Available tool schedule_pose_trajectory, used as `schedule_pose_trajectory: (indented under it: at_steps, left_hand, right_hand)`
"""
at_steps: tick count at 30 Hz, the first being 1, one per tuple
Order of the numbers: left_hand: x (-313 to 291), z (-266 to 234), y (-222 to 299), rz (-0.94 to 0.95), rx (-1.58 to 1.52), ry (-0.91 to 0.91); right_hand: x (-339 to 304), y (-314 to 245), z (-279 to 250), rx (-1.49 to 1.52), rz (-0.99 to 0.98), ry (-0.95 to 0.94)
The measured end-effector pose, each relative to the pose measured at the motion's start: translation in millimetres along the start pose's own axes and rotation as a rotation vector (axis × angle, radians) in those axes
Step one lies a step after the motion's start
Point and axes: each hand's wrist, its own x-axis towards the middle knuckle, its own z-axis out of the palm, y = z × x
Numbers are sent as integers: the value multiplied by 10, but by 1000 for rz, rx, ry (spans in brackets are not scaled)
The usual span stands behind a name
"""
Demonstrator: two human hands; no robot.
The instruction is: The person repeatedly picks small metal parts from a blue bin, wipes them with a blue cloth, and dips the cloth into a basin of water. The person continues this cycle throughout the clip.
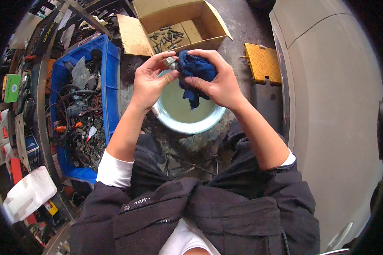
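left hand [151, 78] has just a fingertip grip on a small metal part [171, 63] while the right hand [217, 80] is closed on a blue rag [195, 70] above the basin [174, 124], so i'd guess a slick part could slip and plop into the liquid

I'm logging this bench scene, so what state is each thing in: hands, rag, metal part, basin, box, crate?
left hand: shut on the small metal part
right hand: shut on the blue rag, pressed to the part
basin: upright, holding cloudy liquid
cardboard box: flaps open, bolts inside
blue crate: open-topped, full of tools and cables
yellow ramp: lying flat on the floor
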Motion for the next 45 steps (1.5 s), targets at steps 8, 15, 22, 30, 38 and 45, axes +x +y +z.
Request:
schedule_pose_trajectory:
  at_steps: [8, 15, 22, 30, 38, 45]
  left_hand:
    - [-6, -4, -36, -72, 40, -28]
    - [-69, 124, -102, -326, -108, -140]
    - [-71, 196, -43, -220, 105, -127]
    - [-61, 182, -26, -241, -317, -33]
    - [-48, 157, -205, -16, -83, 13]
    - [-83, 150, -178, -39, -35, 24]
  right_hand:
    - [54, -4, -110, 176, 232, 194]
    - [13, -27, -53, -151, -18, 143]
    - [2, -4, -41, -145, 8, 133]
    - [-16, 65, 23, 209, 235, 254]
    - [-95, 73, 191, 349, 313, 141]
    - [-97, -51, 122, 364, 372, 64]
